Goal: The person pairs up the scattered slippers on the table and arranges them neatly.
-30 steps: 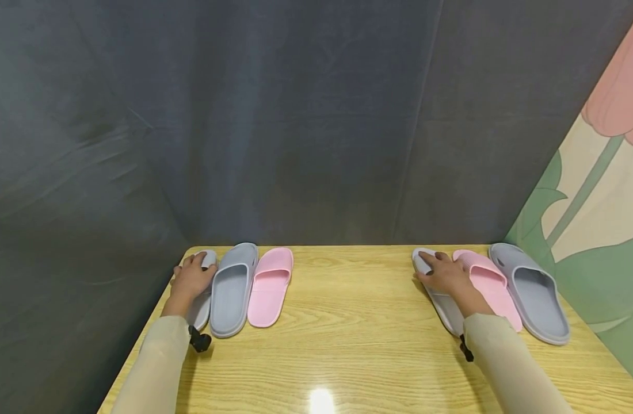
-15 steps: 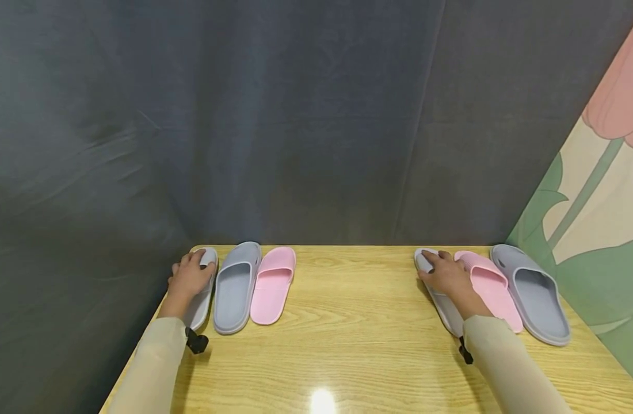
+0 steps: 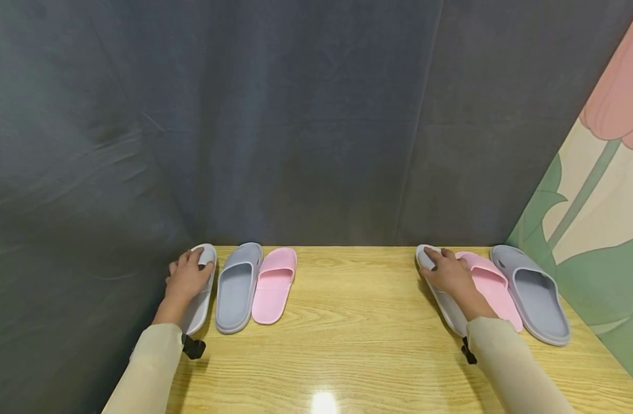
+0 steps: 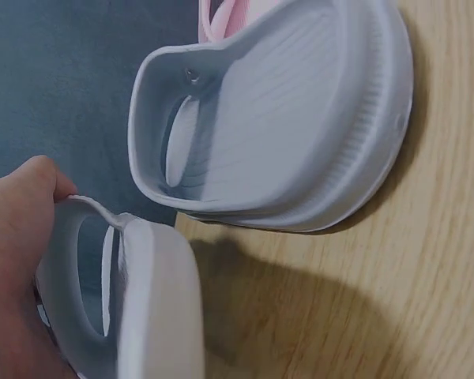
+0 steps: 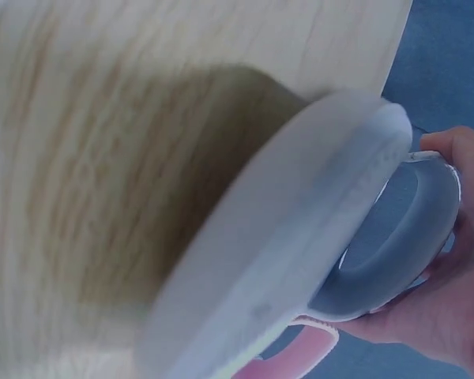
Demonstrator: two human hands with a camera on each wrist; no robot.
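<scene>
A: How is the left hand (image 3: 184, 282) placed?

B: At eight o'clock from the middle of the head view. Its grip is closed around the strap of the left pale grey slipper (image 3: 200, 296), spread only as wide as the strap. The wrist camera shows the thumb against the strap's edge; the other fingers are mostly hidden there.

A: And the right hand (image 3: 451, 277)?

B: At four o'clock, much the same: its grip is closed over the strap of the right pale grey slipper (image 3: 447, 303), with one finger reaching towards the toe.

A: Are both soles flat on the table (image 3: 347, 333)?

B: I can't tell.

A: What lies beside them?

B: At the left slipper's three o'clock, a darker grey slipper (image 3: 239, 290), then a pink slipper (image 3: 275, 284). At the right one's three o'clock, another pink slipper (image 3: 495, 290), then another darker grey slipper (image 3: 539, 299).
</scene>
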